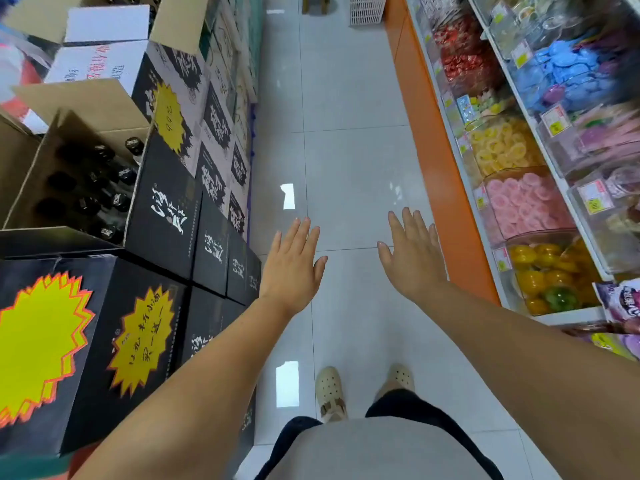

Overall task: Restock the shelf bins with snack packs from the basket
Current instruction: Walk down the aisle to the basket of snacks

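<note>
I stand in a shop aisle and look down at the grey tiled floor. My left hand (294, 265) and my right hand (412, 254) are stretched out over the floor, palms down, fingers straight, holding nothing. On the right, clear shelf bins (530, 206) hold pink, yellow and orange snack packs. A white slatted basket (367, 8) stands on the floor at the far end of the aisle, its contents out of sight. Purple snack packs (623, 303) show at the right edge.
Stacked black cartons (166, 216) with yellow starburst tags line the left side. An open cardboard box (79, 181) of dark bottles sits on top of them. An orange plinth (446, 188) runs under the right-hand shelf. A wooden stool (313, 1) stands far ahead.
</note>
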Motion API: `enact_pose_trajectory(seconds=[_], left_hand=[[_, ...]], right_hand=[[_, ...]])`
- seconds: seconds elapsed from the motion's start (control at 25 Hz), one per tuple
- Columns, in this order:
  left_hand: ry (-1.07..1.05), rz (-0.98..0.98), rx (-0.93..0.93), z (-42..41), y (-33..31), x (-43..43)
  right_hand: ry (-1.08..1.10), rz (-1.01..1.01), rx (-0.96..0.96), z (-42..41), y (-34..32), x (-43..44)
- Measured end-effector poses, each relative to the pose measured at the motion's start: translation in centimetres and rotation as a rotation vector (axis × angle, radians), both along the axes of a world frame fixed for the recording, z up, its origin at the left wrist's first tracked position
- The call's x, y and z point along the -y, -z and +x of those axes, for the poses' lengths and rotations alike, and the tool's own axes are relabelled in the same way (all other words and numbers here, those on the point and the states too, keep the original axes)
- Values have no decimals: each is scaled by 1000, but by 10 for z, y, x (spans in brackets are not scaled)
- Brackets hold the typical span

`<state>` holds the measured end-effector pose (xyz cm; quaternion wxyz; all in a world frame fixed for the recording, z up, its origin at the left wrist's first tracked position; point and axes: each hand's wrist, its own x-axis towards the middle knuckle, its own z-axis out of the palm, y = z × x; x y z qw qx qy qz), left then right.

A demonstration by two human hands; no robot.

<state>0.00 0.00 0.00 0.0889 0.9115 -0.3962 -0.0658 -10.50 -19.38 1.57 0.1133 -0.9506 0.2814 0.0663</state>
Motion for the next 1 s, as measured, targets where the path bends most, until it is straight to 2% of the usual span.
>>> enact_pose_trajectory(seconds=[0.2, 0.4, 0.72, 1.0], left_hand=[[7, 30, -12, 28, 2, 21], [-1, 65, -18, 82, 5, 80], [-75, 132, -42, 211, -2, 209], [-139, 102, -54, 331, 0, 291]], right_hand=[[3, -3, -3, 24, 4, 21], [14, 4, -34, 74, 16, 73], [-63, 44, -83, 219, 20, 196], [-120, 35, -96, 352, 16, 283]])
